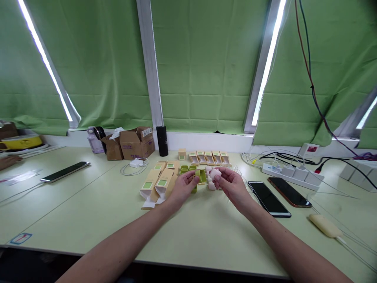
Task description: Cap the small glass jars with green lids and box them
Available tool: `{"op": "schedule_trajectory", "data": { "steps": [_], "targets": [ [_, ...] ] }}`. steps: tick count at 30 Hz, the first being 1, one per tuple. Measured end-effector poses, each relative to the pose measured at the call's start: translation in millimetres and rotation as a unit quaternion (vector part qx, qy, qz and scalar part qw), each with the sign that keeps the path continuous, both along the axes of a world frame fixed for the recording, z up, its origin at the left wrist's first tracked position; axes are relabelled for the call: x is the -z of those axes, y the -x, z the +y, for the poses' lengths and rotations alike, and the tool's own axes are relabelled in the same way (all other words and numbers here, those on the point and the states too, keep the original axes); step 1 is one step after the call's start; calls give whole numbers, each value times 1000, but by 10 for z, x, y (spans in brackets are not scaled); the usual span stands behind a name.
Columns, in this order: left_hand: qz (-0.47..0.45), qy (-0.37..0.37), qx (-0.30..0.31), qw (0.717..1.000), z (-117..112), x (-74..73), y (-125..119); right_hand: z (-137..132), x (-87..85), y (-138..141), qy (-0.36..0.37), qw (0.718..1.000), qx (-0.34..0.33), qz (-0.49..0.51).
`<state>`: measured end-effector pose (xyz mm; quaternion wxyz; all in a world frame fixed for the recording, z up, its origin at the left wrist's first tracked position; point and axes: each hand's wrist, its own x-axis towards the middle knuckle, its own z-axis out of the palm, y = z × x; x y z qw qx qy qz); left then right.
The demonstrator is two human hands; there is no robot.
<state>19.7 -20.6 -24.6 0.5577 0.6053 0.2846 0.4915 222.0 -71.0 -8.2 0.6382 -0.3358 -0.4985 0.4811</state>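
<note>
My left hand [186, 186] pinches a small green plastic case [201, 176] over the middle of the table. Close beside it, my right hand [231, 182] grips a small white rounded piece [215, 173] between thumb and fingers; its exact kind I cannot make out. More white pieces [211, 186] lie on the table just behind and below that hand. Several green cases [185, 169] rest behind my left hand and are partly hidden by it. To the left lie several open cardboard boxes [150, 184] with green labels, their flaps toward me.
A row of small cardboard boxes [208, 158] stands farther back. Two phones [269, 199] [289, 192], a power strip [292, 174] with cables and a yellowish power bank [325, 226] lie right. Left are brown cartons [137, 143], a black bottle [161, 140], a tablet [65, 171] and another person's hand [10, 161].
</note>
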Motion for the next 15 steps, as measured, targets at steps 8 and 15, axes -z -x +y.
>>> {"op": "schedule_trajectory", "data": {
  "steps": [8,15],
  "targets": [
    [36,-23,-36,998,-18,6,-2,18,23,-9,37,998,-36,35],
    [72,-70,-69,993,18,37,-5,26,33,-39,26,999,-36,4]
  ]
}}
